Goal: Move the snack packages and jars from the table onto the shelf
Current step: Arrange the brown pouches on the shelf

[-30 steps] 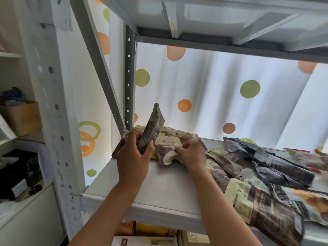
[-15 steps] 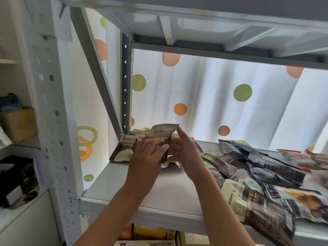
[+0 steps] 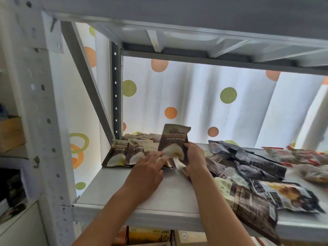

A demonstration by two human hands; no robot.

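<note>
A brown snack pouch (image 3: 174, 142) with a pale food picture stands upright on the grey metal shelf (image 3: 124, 192). My right hand (image 3: 195, 159) grips its right edge. My left hand (image 3: 148, 170) lies with straight fingers touching the pouch's lower left. To the left, several matching brown pouches (image 3: 124, 152) stand in rows against the shelf's back left corner.
Dark, brown and red snack packs (image 3: 248, 164) lie heaped across the shelf's right half, one (image 3: 252, 208) overhanging the front edge. A grey upright post (image 3: 44, 121) stands at left, a shelf board (image 3: 195, 23) overhead. Boxes (image 3: 150, 236) sit below. A dotted curtain hangs behind.
The pouch has turned from lying flat in both hands to standing upright, front towards me. My left hand has let go and slid lower; my right now holds the pouch's edge.
</note>
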